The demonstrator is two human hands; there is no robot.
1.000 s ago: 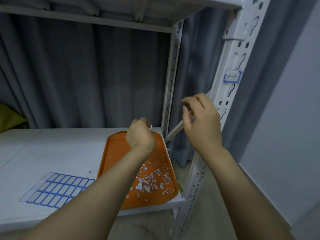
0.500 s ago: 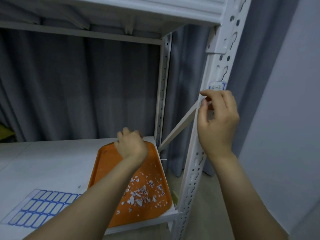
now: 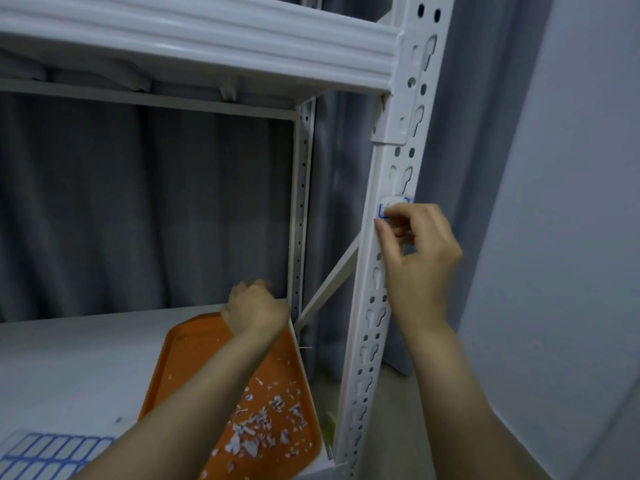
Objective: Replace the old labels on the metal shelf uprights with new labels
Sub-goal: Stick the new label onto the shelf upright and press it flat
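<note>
Peeling step: right grip (image 3: 419, 258) pinches label (image 3: 389, 204) edge on upright (image 3: 367, 341); left grip (image 3: 254, 311) curled, contents unclear. Next: peel the label free, drop it in tray (image 3: 180, 358) below-left.

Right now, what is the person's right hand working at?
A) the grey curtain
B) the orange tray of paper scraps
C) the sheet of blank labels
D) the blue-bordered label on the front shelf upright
D: the right hand has its thumb and curled fingers pinching at the blue-bordered label on the white front upright, well above the orange tray.
</note>
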